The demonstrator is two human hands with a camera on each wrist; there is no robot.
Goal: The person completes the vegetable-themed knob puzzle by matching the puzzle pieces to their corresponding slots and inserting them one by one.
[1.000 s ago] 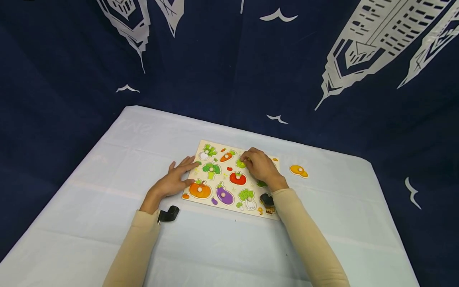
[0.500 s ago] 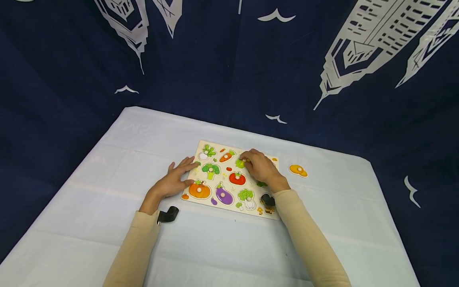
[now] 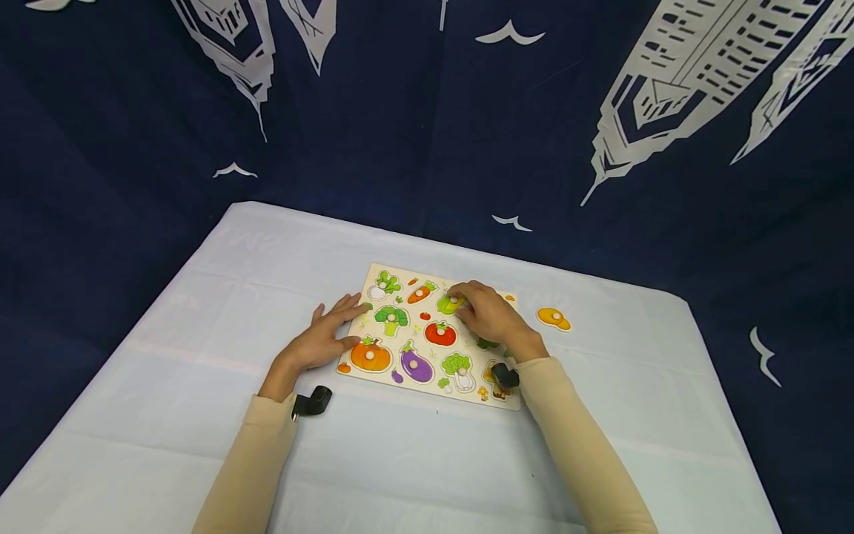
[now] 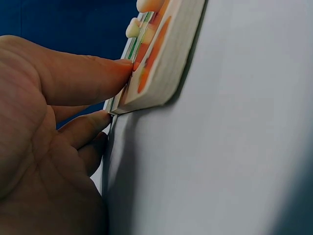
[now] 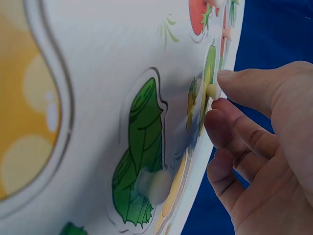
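A wooden knob puzzle board [image 3: 434, 378] with vegetable pieces lies on the table. My left hand [image 3: 320, 341] steadies its left edge, fingers extended, the thumb [image 4: 98, 78] on the top face beside the pumpkin piece [image 3: 371, 356]. Over the upper right part, my right hand [image 3: 494, 315] has thumb and forefinger spread on either side of the wooden knob [image 5: 213, 91] of a yellow-green piece [image 3: 448, 304]. That piece sits in its slot. The green cucumber piece [image 5: 142, 161] shows nearer the right wrist camera. Part of the board's right side is hidden under my right hand and wrist.
To the right of the board, a loose potato piece [image 3: 552, 317] lies on the white tablecloth [image 3: 373, 460]. Behind the table hangs a dark blue curtain [image 3: 400, 148]. Eggplant [image 3: 416, 365] and tomato [image 3: 440, 334] pieces sit in the board.
My right thumb and forefinger have spread apart at the yellow-green piece's knob, and the hand has shifted slightly right, uncovering more of the piece. My left hand stays at the board's edge.
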